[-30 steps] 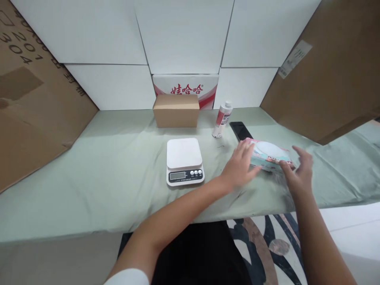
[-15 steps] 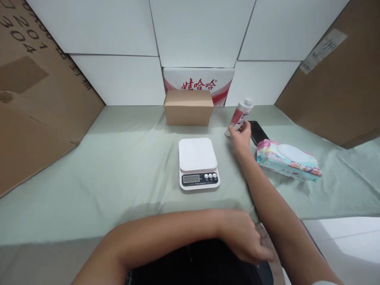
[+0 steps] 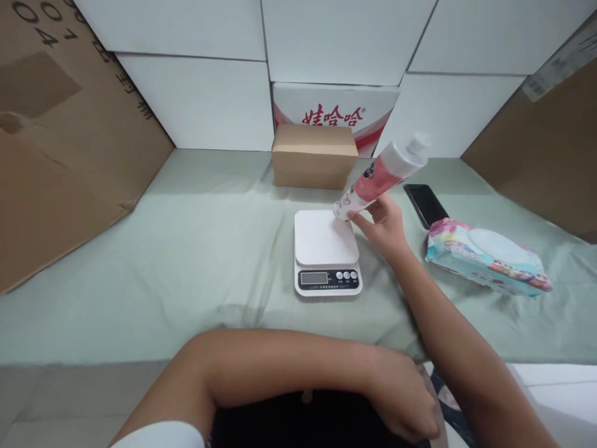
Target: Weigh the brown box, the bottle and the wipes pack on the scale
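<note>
My right hand (image 3: 385,224) grips the lower end of a white and red bottle (image 3: 380,176), which is tilted in the air with its cap up to the right. The bottle's base hangs just above the back right corner of a white kitchen scale (image 3: 326,249) on the green cloth. My left hand (image 3: 405,401) rests low at the table's front edge, fingers curled, with nothing seen in it.
A pack of wet wipes (image 3: 487,255) lies right of the scale, a black phone (image 3: 425,204) behind it. A brown box (image 3: 314,155) stands at the back before a red and white carton (image 3: 336,106). Large cardboard sheets (image 3: 60,137) lean at both sides.
My right hand took the bottle off the cloth and carried it left, over the scale's corner. My left hand left the wipes pack and came back to the front edge.
</note>
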{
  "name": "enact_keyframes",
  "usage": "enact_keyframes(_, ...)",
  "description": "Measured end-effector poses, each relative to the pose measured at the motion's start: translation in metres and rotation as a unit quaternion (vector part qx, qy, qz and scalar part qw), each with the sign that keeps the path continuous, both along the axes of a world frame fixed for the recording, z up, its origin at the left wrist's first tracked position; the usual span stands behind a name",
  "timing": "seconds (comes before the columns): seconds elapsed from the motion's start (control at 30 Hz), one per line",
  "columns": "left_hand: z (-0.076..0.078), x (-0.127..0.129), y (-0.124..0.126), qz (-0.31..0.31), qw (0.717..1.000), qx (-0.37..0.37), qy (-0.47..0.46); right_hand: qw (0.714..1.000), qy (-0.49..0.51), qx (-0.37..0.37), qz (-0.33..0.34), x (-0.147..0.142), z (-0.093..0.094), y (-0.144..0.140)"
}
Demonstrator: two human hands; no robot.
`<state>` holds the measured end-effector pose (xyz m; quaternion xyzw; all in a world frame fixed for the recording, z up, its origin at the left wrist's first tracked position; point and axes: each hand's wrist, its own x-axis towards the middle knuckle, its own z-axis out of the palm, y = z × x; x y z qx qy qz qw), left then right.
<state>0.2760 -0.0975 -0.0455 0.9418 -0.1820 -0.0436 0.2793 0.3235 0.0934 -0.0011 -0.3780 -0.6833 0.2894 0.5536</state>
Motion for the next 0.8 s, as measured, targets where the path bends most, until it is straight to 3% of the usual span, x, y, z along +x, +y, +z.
enact_keyframes(0.23,0.017,-0.005,0.010,-0.006,0.999,-0.044,0.031,0.989,-0.105,-0.035,0.101,-0.022,0.011,-0.034)
enact_keyframes(0.5,0.020,-0.008,0.013,0.012,0.998,-0.048,0.031,0.981,-0.167,-0.039,0.090,-0.020,0.016,-0.034)
enact_keyframes(0.67,0.022,-0.006,0.013,-0.006,0.998,-0.044,0.045,0.994,-0.103,0.011,0.032,0.001,0.019,-0.026)
enact_keyframes(0.8,0.018,-0.006,0.011,0.008,0.999,-0.042,0.029,0.995,-0.091,0.009,0.036,-0.001,0.016,-0.026)
